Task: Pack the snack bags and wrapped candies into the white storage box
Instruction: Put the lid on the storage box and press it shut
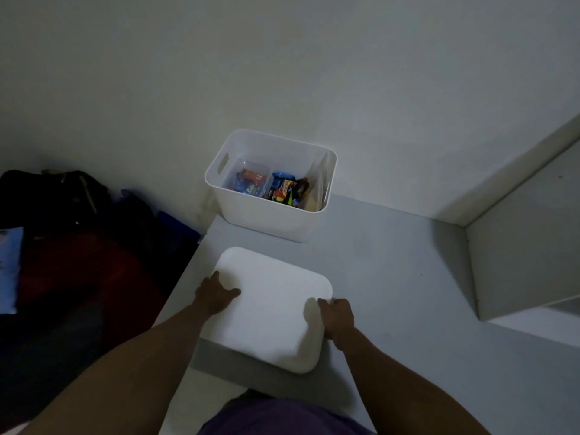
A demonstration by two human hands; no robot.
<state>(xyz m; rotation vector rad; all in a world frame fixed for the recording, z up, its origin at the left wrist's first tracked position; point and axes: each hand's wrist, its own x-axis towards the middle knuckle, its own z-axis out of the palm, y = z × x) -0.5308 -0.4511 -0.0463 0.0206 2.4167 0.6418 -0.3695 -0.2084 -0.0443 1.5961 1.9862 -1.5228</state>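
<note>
A white storage box [266, 219] stands at the back left of the grey table, against the wall. Inside it lie colourful snack bags [287, 189] on the right and wrapped candies [248, 180] in a clear inner tray on the left. A flat white lid [273, 306] lies near the table's front edge, overhanging it slightly. My left hand [215, 293] grips the lid's left edge, thumb on top. My right hand [337, 317] grips its right edge, fingers curled over the rim.
The grey table [392, 277] runs right to a white shelf unit [518, 246]. Dark bags and red and blue cloth [78, 246] are heaped left of the table. A pale wall rises behind the box.
</note>
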